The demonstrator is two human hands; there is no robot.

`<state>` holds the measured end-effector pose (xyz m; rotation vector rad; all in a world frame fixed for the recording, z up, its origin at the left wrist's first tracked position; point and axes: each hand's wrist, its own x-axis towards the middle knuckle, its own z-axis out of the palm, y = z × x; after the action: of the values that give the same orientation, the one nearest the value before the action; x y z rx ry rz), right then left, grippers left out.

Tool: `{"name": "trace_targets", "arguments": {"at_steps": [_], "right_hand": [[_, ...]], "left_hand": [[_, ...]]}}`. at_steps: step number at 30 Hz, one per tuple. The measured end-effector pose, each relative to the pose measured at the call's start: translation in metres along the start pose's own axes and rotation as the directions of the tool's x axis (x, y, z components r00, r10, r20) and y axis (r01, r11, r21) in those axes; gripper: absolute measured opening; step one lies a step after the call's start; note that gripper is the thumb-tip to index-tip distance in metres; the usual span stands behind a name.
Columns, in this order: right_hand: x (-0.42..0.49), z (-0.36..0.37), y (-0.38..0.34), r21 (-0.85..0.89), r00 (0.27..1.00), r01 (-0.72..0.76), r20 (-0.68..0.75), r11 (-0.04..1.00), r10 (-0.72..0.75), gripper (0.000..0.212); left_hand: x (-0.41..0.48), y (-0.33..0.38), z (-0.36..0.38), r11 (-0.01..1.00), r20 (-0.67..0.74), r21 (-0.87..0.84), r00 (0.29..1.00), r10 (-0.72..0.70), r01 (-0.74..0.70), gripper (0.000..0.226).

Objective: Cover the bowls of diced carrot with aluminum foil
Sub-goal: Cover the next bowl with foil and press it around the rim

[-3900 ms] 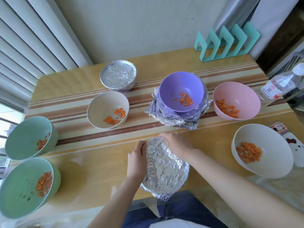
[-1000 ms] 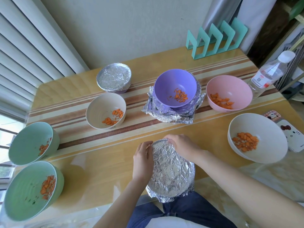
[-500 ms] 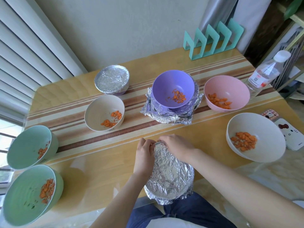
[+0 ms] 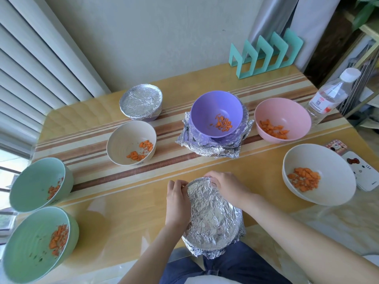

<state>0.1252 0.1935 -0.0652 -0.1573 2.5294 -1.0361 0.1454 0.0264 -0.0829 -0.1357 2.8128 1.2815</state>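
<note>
Head view: at the near edge of the striped wooden table (image 4: pixel 123 212) sits a round bowl wrapped over the top in a crinkled aluminum foil sheet (image 4: pixel 213 220). Both hands are at its far rim. The left hand (image 4: pixel 177 203) lies along the left side, its fingers (image 4: pixel 180 184) curled round the foil edge. The right hand (image 4: pixel 227 187) reaches over from the right, its fingers (image 4: pixel 213 178) bent down and clamped on the foil where it folds over the rim. The sheet spans the whole mouth. Its skirt hangs ragged at the near side, so the crimping looks nearly done rather than finished.

Further back, a second round foil-capped bowl (image 4: pixel 141 103) stands apart, tightly sealed, and counts as done.

Six bowls show diced carrot and no cover:
- a purple plastic bowl (image 4: pixel 217 111), resting on a pile of loose foil sheets (image 4: pixel 207 149)
- a pink bowl (image 4: pixel 287 111) just to its right
- a cream bowl (image 4: pixel 127 138) left of centre
- a large white bowl (image 4: pixel 320 158) at the right
- two mint-green bowls (image 4: pixel 34 181) (image 4: pixel 26 238) at the left edge

By my reckoning the job is about a quarter through.
</note>
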Motion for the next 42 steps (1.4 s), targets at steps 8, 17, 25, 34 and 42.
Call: {"name": "trace_targets", "arguments": {"at_steps": [8, 17, 25, 34, 42], "right_hand": [[0.015, 0.002, -0.01, -0.129, 0.997, 0.05, 0.057, 0.99, -0.043, 0.037], [0.014, -0.001, -0.022, -0.293, 0.995, 0.086, 0.065, 0.952, -0.07, 0.046], [0.017, 0.001, -0.022, -0.316, 0.996, 0.08, 0.067, 0.946, -0.062, 0.04], [0.008, -0.003, -0.005, -0.154, 0.999, 0.025, 0.045, 0.988, -0.018, 0.044], [0.004, -0.004, 0.0, -0.038, 0.999, -0.031, 0.021, 0.999, 0.032, 0.035]], "left_hand": [[0.016, -0.002, 0.002, 0.981, 0.076, 0.069, 0.982, 0.174, -0.18, 0.01], [0.017, -0.002, 0.009, 0.973, 0.025, 0.115, 0.98, 0.198, -0.199, 0.008], [0.014, -0.003, 0.01, 0.977, 0.054, 0.109, 0.982, 0.18, -0.185, 0.009], [0.011, 0.0, 0.012, 0.987, 0.028, 0.075, 0.99, 0.141, -0.143, 0.011], [0.009, -0.002, 0.011, 0.994, 0.0, 0.059, 0.996, 0.094, -0.093, 0.011]]}}
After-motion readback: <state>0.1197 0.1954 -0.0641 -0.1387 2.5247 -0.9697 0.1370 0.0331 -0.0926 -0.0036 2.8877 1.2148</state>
